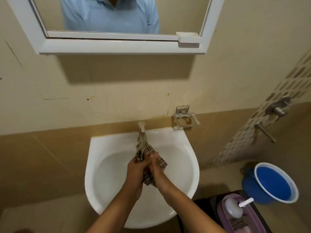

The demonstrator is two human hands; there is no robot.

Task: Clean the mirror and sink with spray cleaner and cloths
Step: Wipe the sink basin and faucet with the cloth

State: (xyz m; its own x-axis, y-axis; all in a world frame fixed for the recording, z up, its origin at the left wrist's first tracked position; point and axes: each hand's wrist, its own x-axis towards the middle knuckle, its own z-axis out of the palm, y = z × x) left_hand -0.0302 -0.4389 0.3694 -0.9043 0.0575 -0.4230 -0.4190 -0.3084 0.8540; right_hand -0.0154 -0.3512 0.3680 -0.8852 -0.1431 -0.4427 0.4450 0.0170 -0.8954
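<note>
**While both hands work the cloth: washbasin stock-take**

As we look down from head height, we log the following, item by item.

1. Checked cloth (pixel 147 158) – beige w/ dark grid lines, bunched up, held over the sink bowl directly below the tap. One end pokes up toward the spout; the other hangs down btwn the wrists.
2. Left hand (pixel 137 172) – fingers curled round the cloth, clamped on its left side.
3. Right hand (pixel 156 163) – fingers pressed tog. and wrapped over the cloth from the right, touching the left hand. Both forearms are bare and enter from the bottom edge.
4. Sink (pixel 104 182) – white, rounded basin, wall-mounted; we can't tell whether it is wet.
5. Tap (pixel 141 130) – metal, single pillar, at the sink's back rim, centre. We can't tell if water is running.
6. Mirror (pixel 117 15) – white-framed, on the wall above; reflects a light-blue shirt. Small white ledge at its lower right corner.
7. Soap dish (pixel 186 119) – metal wire type, wall-fixed, just right of the tap.
8. Wall fittings (pixel 277 108) – metal valve and lever, far right, on the patterned tile strip.
9. Blue bucket (pixel 274 185) – on the floor, right of the sink.
10. Purple tray (pixel 239 217) – lower right, holds a white pump bottle (pixel 234 208) lying down.
</note>
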